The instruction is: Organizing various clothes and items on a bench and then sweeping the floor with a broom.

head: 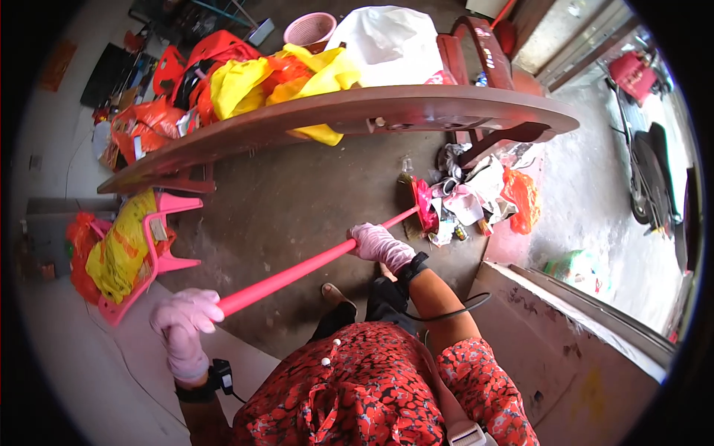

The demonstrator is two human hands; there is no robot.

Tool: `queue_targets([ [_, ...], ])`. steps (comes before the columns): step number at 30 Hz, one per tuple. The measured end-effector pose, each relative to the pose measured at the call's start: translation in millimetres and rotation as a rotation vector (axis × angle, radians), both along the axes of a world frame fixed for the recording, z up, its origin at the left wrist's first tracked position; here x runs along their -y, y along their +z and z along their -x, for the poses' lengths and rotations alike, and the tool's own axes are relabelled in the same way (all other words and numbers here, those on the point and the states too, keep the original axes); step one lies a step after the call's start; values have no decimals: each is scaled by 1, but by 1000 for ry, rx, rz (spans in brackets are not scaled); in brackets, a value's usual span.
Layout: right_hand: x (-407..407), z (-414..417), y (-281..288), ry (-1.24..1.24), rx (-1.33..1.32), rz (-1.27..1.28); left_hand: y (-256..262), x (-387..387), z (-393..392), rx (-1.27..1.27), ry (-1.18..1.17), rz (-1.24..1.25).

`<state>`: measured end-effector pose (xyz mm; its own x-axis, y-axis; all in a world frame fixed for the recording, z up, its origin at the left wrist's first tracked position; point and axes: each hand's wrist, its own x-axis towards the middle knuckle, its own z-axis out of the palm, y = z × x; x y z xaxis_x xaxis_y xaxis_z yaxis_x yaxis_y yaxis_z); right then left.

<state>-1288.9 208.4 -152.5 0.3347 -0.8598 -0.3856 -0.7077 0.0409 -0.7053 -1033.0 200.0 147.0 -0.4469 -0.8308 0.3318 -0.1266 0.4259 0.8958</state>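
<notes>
Both hands wear pale pink gloves and grip one broom with a long pink handle (290,277). At its upper end is my left hand (187,326), fingers wrapped round the tip. Farther down the shaft my right hand (382,245) is closed on it. The handle slants away to the right, down to the broom head (414,209), whose bristles rest on the dark floor. Touching or close beside the head lies a heap of litter (463,203): crumpled paper, plastic wrappers and an orange-red plastic bag (520,200).
A brown wooden table (390,103) spans the view ahead, with yellow and red bags behind its edge. On the left a pink plastic stool (153,256) holds bags. A low wall (563,334) and doorway stand right, with a scooter (650,173) outside.
</notes>
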Motion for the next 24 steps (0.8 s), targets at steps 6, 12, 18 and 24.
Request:
queue_targets([
  [6, -16, 17, 16, 4, 8, 15, 12, -3, -1, -28, -72, 10],
  [12, -33, 53, 8, 35, -68, -14, -14, -17, 2, 8, -64, -52],
  [18, -50, 60, 12, 73, -180, 16, -13, -32, -4, -27, -10, -118],
  [24, -65, 79, 31, 30, -142, -103, -13, -26, 2, -102, -209, -97],
])
